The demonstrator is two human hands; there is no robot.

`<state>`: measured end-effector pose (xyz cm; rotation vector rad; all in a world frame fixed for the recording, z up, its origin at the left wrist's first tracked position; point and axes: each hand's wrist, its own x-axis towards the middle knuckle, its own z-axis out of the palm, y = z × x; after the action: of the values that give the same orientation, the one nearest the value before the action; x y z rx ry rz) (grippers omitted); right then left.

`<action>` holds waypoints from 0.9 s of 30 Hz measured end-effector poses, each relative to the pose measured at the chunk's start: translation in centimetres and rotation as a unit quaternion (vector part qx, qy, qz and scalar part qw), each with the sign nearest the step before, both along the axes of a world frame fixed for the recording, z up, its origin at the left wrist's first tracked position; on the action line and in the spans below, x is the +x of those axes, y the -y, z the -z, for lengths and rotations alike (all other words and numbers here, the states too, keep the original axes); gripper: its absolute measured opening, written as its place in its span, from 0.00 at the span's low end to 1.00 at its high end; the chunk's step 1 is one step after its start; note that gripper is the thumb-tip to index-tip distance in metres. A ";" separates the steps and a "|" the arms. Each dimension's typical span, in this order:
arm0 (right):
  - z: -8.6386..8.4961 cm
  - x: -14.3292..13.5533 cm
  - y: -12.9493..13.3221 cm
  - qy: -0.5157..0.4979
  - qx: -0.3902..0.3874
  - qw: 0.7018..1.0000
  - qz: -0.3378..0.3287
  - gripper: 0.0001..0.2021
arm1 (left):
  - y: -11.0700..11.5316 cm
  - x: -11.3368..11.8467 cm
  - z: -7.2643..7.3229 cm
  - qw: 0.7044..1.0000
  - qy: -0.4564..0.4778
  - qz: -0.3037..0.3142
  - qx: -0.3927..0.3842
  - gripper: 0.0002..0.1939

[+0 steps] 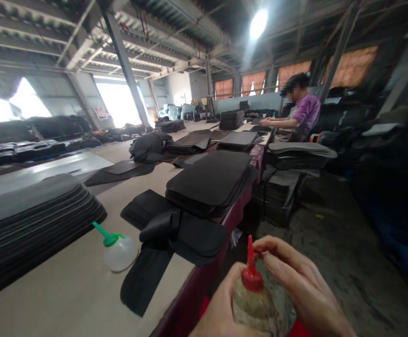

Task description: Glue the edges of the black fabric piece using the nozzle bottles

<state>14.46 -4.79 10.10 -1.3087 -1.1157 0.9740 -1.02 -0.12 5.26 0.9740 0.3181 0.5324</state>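
A grimy squeeze bottle (255,306) with a red nozzle cap stands upright in my left hand (221,304), whose fingers and thumb wrap its left side. My right hand (295,274) is curled at the bottle's upper right, fingertips drawn together against the red nozzle; whether a small piece sits between them is hidden. Left of my hands, on the table (74,281), a whitish round squeeze bottle (121,252) with a green nozzle leans to one side. Dark cut pieces (148,276) lie overlapped beside it, below a stack of dark rounded sheets (211,180).
A tall stack of dark sheets (32,220) fills the table's left side. More stacks (231,120) stand farther back. A person in a purple top (307,112) works at the far right edge. Bundled sheets (281,192) rest beside the table over the floor (330,234).
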 end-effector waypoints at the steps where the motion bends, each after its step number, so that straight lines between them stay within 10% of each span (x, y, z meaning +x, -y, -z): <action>1: 0.1 -0.3 -0.1 -0.040 -0.016 0.999 -0.003 0.15 | 0.0 0.0 -0.1 1.000 -0.027 -0.010 0.008 0.36; 8: 0.6 -1.0 0.0 -0.216 -0.053 0.975 -0.006 0.19 | 0.2 0.2 -0.7 1.000 -0.021 0.001 0.001 0.36; 15: 0.7 0.2 0.0 -0.063 -0.010 0.997 -0.049 0.17 | 0.2 0.0 -1.5 0.999 -0.040 -0.002 0.009 0.34; 20: 1.0 0.1 -0.1 -0.114 0.002 0.993 -0.040 0.17 | 0.2 -0.4 -1.6 0.984 -0.149 -0.033 0.094 0.30; 27: 1.2 -0.6 -0.1 -0.143 -0.006 0.989 -0.022 0.16 | 0.1 -0.1 -0.4 0.996 -0.062 -0.011 0.056 0.32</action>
<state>13.86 -4.73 8.94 -1.1154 -0.9224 1.1620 -1.15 -0.23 5.68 1.1162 0.4142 0.5151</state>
